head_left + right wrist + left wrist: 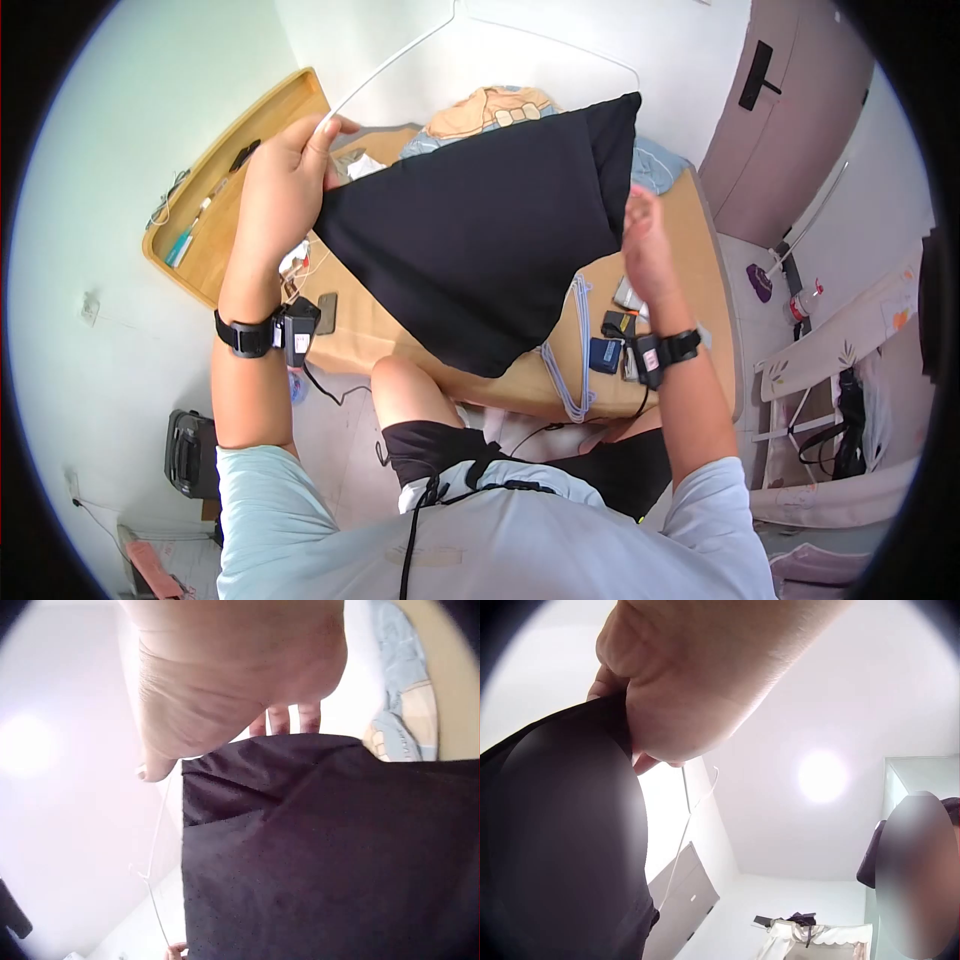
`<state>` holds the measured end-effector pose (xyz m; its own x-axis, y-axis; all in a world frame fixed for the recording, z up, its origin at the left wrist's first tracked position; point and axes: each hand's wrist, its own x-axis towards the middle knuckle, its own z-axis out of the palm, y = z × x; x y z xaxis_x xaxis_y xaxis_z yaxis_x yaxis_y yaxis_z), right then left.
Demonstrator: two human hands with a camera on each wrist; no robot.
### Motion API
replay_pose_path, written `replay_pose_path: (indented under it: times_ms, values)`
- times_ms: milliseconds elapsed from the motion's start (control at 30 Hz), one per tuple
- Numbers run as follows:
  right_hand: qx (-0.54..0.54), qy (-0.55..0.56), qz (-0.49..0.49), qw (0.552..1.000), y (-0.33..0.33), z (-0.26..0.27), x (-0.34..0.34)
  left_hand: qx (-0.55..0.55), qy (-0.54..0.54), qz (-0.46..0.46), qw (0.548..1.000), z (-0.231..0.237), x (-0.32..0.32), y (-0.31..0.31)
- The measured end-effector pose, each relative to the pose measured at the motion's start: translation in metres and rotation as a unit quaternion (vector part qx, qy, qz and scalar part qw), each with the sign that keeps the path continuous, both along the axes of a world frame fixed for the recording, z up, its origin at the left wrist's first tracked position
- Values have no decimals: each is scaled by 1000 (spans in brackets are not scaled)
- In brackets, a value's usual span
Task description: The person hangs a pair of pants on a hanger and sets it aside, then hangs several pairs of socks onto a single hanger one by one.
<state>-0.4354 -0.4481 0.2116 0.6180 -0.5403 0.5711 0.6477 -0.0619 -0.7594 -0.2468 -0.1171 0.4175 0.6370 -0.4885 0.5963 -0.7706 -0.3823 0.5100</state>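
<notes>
A black garment (470,230) is spread out in front of the person, hanging from a thin white clothes hanger (390,62). At the hanger's left end, the left hand (285,175) grips the hanger and the garment's upper left corner together, thumb on top. The right hand (648,245), slightly blurred, is at the garment's right edge, below the hanger's right end. In the right wrist view its fingers (279,720) reach straight down behind the cloth edge, with the thumb apart at the side. The left wrist view shows the cloth running up to the left palm (682,712).
Below is a tan bed (680,300) with a wooden headboard shelf (165,238) at left and crumpled bedding (490,110) at the far end. Light blue hangers (578,375), a dark blue wallet-like item (605,355) and a phone (327,312) lie near the front edge.
</notes>
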Motion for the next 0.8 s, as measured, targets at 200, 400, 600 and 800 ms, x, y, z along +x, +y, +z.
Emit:
replay_pose_path:
  times_ms: [200, 400, 600, 800]
  values:
    - [6, 192, 31, 981, 28, 5, 8, 8, 4, 13, 1000, 0, -8, 1]
    - [152, 100, 100, 978, 29, 22, 5, -17, -42, 38, 998, -3, -5, 6]
    - [-118, 180, -182, 959, 24, 10, 4, -2, -12, 64, 998, -6, -9, -3]
    - [-70, 118, -226, 964, 44, 4, -10, -21, -25, 62, 998, -6, -15, -7]
